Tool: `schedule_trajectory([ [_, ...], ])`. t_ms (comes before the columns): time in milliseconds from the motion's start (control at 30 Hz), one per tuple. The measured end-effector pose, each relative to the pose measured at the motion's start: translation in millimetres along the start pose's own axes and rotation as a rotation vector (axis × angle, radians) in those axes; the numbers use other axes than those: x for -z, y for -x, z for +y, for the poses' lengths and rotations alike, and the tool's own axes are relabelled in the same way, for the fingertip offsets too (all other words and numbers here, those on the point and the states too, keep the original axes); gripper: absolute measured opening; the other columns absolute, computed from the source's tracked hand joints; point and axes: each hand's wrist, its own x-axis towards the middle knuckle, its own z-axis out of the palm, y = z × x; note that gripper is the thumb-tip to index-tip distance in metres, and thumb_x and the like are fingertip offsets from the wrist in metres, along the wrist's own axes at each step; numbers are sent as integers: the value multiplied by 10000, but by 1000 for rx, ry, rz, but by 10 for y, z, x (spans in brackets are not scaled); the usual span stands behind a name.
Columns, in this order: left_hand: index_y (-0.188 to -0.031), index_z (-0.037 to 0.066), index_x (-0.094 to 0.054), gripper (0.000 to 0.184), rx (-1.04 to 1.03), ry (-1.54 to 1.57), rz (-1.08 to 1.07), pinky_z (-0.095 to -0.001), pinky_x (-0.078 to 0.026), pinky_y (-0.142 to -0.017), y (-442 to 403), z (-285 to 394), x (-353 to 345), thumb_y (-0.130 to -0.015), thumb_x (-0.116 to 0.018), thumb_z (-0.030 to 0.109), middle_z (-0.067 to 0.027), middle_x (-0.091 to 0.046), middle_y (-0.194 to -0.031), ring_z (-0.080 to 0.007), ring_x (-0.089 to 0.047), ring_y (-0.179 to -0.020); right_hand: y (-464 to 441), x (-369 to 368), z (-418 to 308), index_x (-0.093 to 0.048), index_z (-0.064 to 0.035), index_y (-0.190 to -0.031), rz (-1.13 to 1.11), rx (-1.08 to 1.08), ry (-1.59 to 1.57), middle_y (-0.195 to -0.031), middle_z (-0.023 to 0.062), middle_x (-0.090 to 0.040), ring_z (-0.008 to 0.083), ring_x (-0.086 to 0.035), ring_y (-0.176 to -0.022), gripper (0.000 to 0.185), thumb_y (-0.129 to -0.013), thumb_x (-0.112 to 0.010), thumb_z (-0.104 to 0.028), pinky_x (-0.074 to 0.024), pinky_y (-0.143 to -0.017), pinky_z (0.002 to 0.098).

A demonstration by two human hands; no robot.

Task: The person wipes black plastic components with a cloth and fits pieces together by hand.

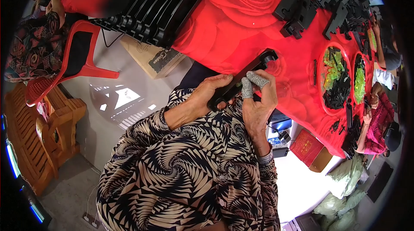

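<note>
My left hand [207, 95] is wrapped round a long black plastic housing [254, 64], held tilted above my lap by the table edge. My right hand [262, 95] wears grey fabric covers on its thumb and one finger. Those two fingertips are pinched together against the middle of the housing; whatever is between them is too small to make out. A bit of green shows on the housing beside them. To the right, a red-rimmed tray [322, 89] holds yellow-green and black small parts. A second tray [359, 80] of yellow-green pieces stands beyond it.
A red rose-print cloth [224, 28] covers the table. Black housings stand in a rack [159, 7] at upper left; more lie piled [297, 11] at upper right. A red chair [82, 54], cardboard box [148, 56] and red box [307, 147] are around. Other people sit nearby.
</note>
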Motion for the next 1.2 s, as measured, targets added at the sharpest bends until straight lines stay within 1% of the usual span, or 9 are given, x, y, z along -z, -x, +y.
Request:
schedule_trajectory([
  [133, -1067, 10, -578, 289, -19, -11, -14, -216, -419, -401, -17, -28, 36, -993, -531, 285, -106, -638, -877, -173, -622, -625, 39, -33, -1, -647, 44, -942, -18, 28, -7, -979, 106, -597, 168, -563, -715, 192, -759, -665, 99, -463, -613, 267],
  [400, -1013, 17, -597, 255, -10, 7, 28, -219, -417, -406, 33, 0, -32, -986, -544, 264, -72, -616, -811, -155, -607, -604, 104, 9, 11, -598, 51, -857, -115, 75, 227, -1060, 201, -625, 301, -666, -796, 170, -701, -662, 39, -529, -596, 349],
  [467, -1000, 22, -604, 247, -12, 7, 40, -216, -413, -407, 31, -2, -18, -983, -549, 262, -61, -611, -802, -146, -597, -598, 112, 24, -45, -570, 40, -848, -165, 334, 525, -1120, 247, -627, 299, -681, -751, 168, -713, -641, -32, -541, -563, 353],
  [533, -1053, 72, -623, 229, 16, 2, 57, -217, -405, -406, 15, -11, 7, -976, -561, 278, -14, -632, -831, -105, -564, -570, 192, 19, -72, -550, 34, -828, -220, 341, 613, -1157, 274, -611, 293, -672, -697, 156, -721, -633, -45, -535, -535, 350],
  [667, -993, 41, -633, 237, -35, -30, 76, -205, -389, -401, 14, 1, -25, -971, -573, 270, -25, -607, -783, -111, -545, -563, 245, 28, -66, -489, 11, -755, -284, 411, 706, -1239, 340, -560, 273, -632, -565, 158, -717, -634, -37, -511, -465, 346],
  [800, -1038, 21, -640, 281, -72, -84, 51, -217, -397, -391, 44, 54, -39, -960, -590, 286, -48, -638, -817, -126, -586, -559, 201, 155, -145, -475, 25, -748, -333, 372, 613, -1273, 299, -558, 274, -639, -611, 149, -727, -621, 6, -522, -503, 348],
  [867, -1054, 13, -638, 303, -8, -180, 41, -217, -409, -392, 70, 82, -24, -960, -589, 298, -65, -653, -827, -136, -610, -563, 162, 246, -86, -499, 31, -748, -278, 395, 539, -1290, 252, -566, 273, -653, -658, 153, -672, -632, 21, -534, -549, 352],
  [967, -1036, 24, -630, 288, 43, -248, -36, -204, -410, -391, 69, 128, 68, -972, -567, 298, -80, -673, -847, -133, -616, -560, 159, 432, -44, -543, 16, -744, -438, 430, 472, -1224, 215, -608, 264, -650, -710, 222, -540, -631, 17, -536, -590, 356],
  [1200, -1021, 21, -626, 266, 150, -384, -98, -180, -403, -383, 100, 242, 117, -975, -560, 274, -114, -700, -890, -120, -613, -553, 117, 554, -69, -547, 3, -762, -549, 500, 460, -1151, 200, -629, 245, -625, -671, 220, -562, -636, -10, -526, -573, 340],
])
